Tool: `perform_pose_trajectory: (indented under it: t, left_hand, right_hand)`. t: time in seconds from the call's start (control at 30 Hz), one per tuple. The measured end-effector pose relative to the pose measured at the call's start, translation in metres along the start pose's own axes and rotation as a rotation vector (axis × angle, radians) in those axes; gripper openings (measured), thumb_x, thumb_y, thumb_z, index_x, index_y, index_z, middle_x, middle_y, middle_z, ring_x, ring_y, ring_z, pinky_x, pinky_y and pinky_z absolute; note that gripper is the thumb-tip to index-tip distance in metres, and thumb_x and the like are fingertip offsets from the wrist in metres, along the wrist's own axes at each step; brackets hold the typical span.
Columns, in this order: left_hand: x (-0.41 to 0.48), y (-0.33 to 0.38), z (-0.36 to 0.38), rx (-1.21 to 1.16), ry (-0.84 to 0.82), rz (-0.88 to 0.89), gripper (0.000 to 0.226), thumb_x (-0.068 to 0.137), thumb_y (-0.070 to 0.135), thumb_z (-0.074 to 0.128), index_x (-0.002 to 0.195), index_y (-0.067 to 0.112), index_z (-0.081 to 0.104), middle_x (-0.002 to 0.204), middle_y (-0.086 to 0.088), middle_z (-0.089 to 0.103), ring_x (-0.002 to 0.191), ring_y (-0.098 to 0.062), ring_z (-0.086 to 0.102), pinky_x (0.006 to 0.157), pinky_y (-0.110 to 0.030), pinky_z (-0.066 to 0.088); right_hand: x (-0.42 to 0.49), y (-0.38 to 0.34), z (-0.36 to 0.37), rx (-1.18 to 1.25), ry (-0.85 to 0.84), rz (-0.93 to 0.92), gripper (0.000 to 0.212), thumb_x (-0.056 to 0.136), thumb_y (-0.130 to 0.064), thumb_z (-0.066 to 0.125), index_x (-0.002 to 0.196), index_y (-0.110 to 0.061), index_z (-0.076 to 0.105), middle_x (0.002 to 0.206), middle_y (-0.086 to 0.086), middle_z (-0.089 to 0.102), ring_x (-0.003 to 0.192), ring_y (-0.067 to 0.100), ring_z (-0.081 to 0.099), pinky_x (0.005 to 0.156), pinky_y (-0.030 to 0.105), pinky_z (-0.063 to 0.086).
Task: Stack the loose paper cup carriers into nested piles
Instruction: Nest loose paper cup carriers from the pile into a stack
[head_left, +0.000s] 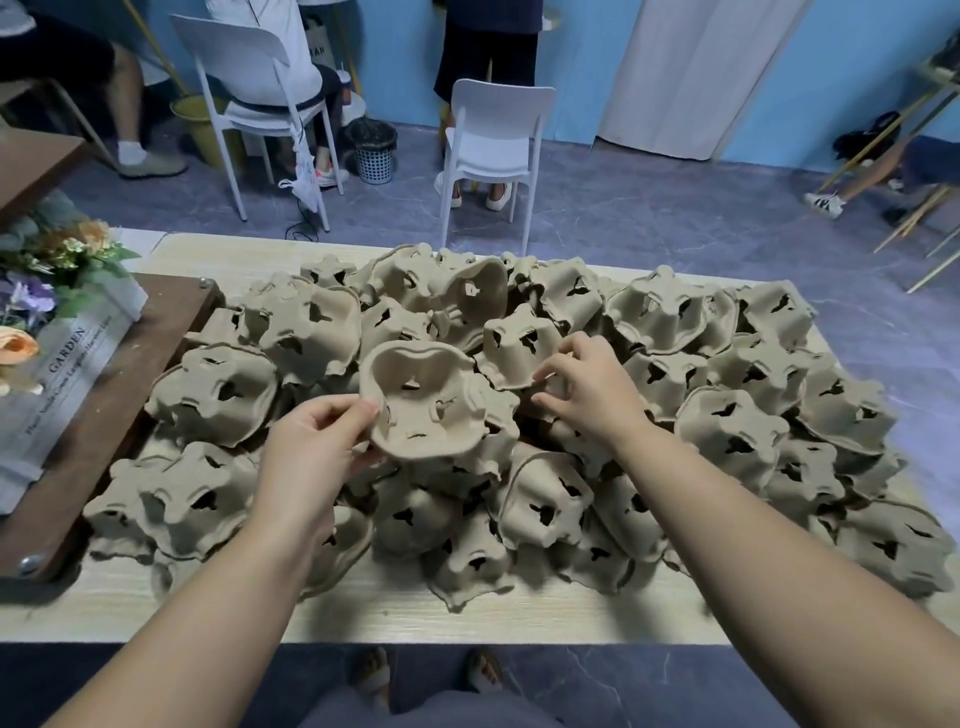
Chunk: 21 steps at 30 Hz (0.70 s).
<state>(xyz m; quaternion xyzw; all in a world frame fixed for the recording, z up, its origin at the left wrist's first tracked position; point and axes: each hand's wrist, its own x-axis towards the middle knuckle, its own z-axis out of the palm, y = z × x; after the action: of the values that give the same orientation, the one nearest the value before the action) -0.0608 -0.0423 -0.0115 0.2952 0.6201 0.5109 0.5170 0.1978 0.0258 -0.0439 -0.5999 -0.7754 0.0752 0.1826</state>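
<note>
Several loose brown pulp cup carriers (727, 431) lie heaped across a light wooden table (395, 613), most of them bottom up. My left hand (311, 447) grips the near left rim of one carrier (421, 400), lifted above the heap with its hollow side facing me. My right hand (587, 384) hovers over the middle of the heap, its fingers spread and curved, fingertips at the edge of an upturned carrier (519, 348). Whether those fingertips touch it is unclear.
A dark wooden board (119, 415) with a flower box (57, 322) borders the heap on the left. Beyond the table stand two white chairs (493, 140), a small bin (373, 150) and several people. My feet show below the table's near edge.
</note>
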Motion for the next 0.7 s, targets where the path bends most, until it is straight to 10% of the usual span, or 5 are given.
perform_pose_trajectory:
  t: [0.7]
  left_hand:
    - [0.002,0.005,0.003,-0.038,-0.019,0.001,0.006,0.089,0.016,0.064,0.088,0.011,0.069,0.08,-0.003,0.075,0.071,-0.01,0.07,0.068,-0.029,0.057]
  right_hand:
    - [-0.024,-0.008,-0.06,0.551,0.552,0.308,0.022,0.088,-0.007,0.062,0.082,-0.027,0.057,0.077,-0.017,0.058,0.071,-0.008,0.055,0.069,0.008,0.042]
